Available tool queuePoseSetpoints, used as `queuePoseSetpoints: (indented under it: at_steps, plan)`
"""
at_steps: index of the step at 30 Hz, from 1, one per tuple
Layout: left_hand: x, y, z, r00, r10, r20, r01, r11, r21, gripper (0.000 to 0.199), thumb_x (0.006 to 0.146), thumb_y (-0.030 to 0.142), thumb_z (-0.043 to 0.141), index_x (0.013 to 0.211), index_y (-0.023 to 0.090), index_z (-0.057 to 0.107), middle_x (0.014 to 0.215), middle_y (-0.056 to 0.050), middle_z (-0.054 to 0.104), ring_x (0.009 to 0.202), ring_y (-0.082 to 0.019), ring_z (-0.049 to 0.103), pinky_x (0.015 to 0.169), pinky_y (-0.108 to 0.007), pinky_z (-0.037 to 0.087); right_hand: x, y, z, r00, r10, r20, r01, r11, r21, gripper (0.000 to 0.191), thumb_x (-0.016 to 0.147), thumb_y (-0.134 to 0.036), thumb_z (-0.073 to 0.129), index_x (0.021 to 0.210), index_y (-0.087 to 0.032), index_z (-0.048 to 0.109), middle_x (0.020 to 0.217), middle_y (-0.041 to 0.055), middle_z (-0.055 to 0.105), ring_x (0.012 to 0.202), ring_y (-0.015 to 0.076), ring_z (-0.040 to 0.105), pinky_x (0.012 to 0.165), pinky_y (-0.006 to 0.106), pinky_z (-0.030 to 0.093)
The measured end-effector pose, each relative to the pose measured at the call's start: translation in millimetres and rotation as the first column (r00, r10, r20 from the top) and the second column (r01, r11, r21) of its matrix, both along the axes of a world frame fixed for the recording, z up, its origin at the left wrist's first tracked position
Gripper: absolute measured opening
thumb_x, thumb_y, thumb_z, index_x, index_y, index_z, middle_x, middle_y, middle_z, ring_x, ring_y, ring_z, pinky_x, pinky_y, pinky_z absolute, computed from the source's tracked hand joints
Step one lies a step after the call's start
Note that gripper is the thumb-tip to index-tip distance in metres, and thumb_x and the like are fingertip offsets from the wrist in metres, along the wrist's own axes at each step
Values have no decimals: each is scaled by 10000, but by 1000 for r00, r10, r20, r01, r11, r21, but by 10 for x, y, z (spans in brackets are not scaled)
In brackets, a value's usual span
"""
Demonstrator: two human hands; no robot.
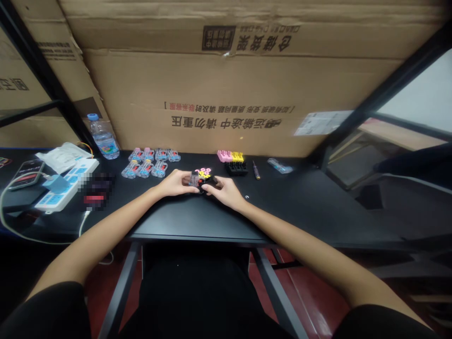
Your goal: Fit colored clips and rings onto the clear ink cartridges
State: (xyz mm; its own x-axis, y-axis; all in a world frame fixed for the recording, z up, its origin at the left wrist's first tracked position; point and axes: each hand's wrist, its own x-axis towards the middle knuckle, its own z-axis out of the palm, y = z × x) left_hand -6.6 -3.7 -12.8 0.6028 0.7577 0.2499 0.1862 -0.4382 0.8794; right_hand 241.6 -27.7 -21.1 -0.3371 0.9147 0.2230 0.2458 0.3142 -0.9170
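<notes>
Gripping a plastic assembly point(202, 181) in both hands over the desk: the left hand point(175, 183) pinches its clear end, the right hand point(224, 192) its black end, fingers closed on it. Clear parts point(148, 163) lie beyond the left hand; pink-and-yellow pieces point(228, 156) and a screwdriver point(256, 170) lie beyond the right.

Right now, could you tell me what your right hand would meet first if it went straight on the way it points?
The right hand looks already against the black part with yellow and pink pieces, though depth is unclear.
</notes>
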Motion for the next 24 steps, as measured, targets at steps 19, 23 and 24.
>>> queuePoseSetpoints:
  at_steps: [19,23,24]
  plan:
    - [-14,21,-4,999,-30,18,31,999,-41,566,786,415,923,1234,107,766,1146,-139,828,1057,-312,811,978,-426,656,39,72,-10,994,91,-61,-96,993,-73,464,793,-536,859,1027,-146,767,948,96,809,780,260,778,789,418,662]
    - [-18,27,-14,999,-30,17,30,999,-38,552,788,409,922,1227,110,771,1136,-136,830,1046,-310,813,978,-430,657,55,70,-36,996,93,-18,-93,995,-17,453,808,-547,853,1009,-149,771,885,85,803,772,272,774,809,434,648]
    - [-17,28,-16,999,-29,15,30,999,-35,545,790,411,920,1220,111,773,1128,-134,831,1040,-310,814,976,-431,657,56,69,-46,996,93,-9,-93,996,-1,448,814,-551,849,999,-150,772,869,82,799,770,276,772,810,438,645]
